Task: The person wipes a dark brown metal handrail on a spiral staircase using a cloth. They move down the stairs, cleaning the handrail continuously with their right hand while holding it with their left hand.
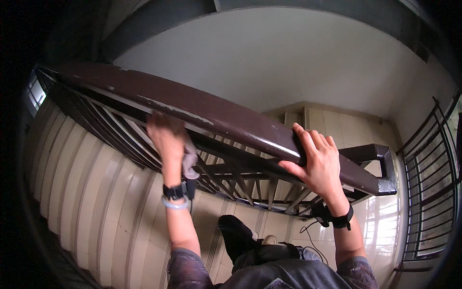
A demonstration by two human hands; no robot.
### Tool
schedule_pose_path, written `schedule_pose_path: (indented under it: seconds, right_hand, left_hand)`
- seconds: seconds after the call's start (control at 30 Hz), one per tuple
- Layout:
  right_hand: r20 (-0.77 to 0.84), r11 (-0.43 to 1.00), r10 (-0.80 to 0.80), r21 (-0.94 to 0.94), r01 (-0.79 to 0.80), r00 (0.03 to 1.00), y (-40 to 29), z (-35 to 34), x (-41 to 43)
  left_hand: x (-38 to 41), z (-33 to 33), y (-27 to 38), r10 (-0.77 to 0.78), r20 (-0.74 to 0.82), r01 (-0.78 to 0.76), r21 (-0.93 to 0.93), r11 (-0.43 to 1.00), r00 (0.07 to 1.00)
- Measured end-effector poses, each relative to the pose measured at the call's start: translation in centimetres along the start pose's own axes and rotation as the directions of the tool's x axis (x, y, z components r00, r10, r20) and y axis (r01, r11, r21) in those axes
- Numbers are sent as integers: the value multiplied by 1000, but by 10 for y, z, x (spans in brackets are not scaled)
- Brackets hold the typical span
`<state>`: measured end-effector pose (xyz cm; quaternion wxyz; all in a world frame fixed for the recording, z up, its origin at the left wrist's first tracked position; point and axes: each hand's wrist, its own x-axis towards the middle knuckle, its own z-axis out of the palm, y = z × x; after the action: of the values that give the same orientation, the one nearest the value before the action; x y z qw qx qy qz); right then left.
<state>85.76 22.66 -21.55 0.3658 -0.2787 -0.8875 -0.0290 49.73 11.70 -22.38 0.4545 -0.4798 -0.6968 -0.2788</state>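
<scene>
A broad dark brown handrail [216, 108] with chipped paint runs across the view from upper left to lower right. My left hand [166, 132], blurred, is at the near side of the rail, just below its edge, with a greyish cloth [190, 159] in it; the fingertips are hard to make out. Over the rail's right part rests my right hand [317, 159], its fingers on the top and the thumb spread along the near side. Both wrists wear black straps, and a pale bangle [175, 204] circles the left one.
Tiled stairs [108, 191] descend or rise at the left; which cannot be told. Dark metal balusters [252, 188] stand under the rail. A squared rail end [388, 173] and a barred window [429, 188] are at the right. A thin cable [317, 251] hangs near my legs.
</scene>
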Motion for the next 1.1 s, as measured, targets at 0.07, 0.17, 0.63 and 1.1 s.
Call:
schedule_pose_path:
  seconds: [0.07, 0.17, 0.63, 1.1]
  right_hand:
    - [15, 999, 42, -26, -41, 999, 5, -2, -1]
    - [-11, 1000, 3, 20, -3, 1000, -2, -1, -2]
    - [17, 998, 18, -61, -17, 1000, 12, 0, -8]
    - [-269, 1000, 0, 19, 5, 963, -1, 11, -22]
  left_hand:
    - [-12, 2, 73, 150, 84, -128, -229, 965, 985]
    - [-74, -3, 167, 120, 292, 81, -592, 802, 949]
    - [-60, -13, 105, 273, 252, -139, -446, 884, 929]
    - [-196, 27, 322, 551, 420, 483, -875, 35, 721]
